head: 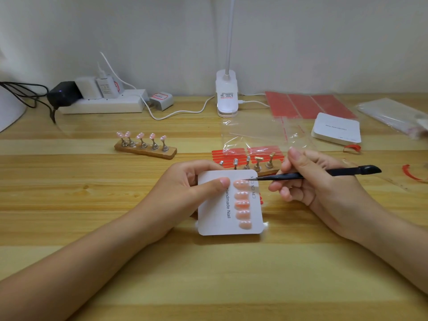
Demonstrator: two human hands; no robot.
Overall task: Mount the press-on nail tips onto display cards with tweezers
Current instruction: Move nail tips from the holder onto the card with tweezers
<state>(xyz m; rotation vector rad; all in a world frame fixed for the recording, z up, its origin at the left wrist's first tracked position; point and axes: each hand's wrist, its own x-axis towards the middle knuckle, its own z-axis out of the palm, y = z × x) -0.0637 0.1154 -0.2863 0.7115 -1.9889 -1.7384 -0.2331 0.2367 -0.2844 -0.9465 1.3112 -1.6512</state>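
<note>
My left hand [192, 184] grips a white display card [215, 218] printed "Handmade Nail", thumb on its face, fingers behind it. Several pink nail tips [242, 203] sit in a column on the card. My right hand [310, 181] pinches black tweezers [301, 175]; their point touches the topmost nail tip [240, 183]. A wooden stand [146, 150] at the left back carries several pink nail tips on metal holders. A second stand [252, 164] behind the card has bare holders.
Red adhesive strips [231, 154] and a clear bag [254, 135] lie behind the card. A stack of white cards [335, 129], red sheets [308, 105], a clip lamp [227, 96], a power strip [104, 104] and more plastic bags [393, 117] line the back of the wooden table [208, 274].
</note>
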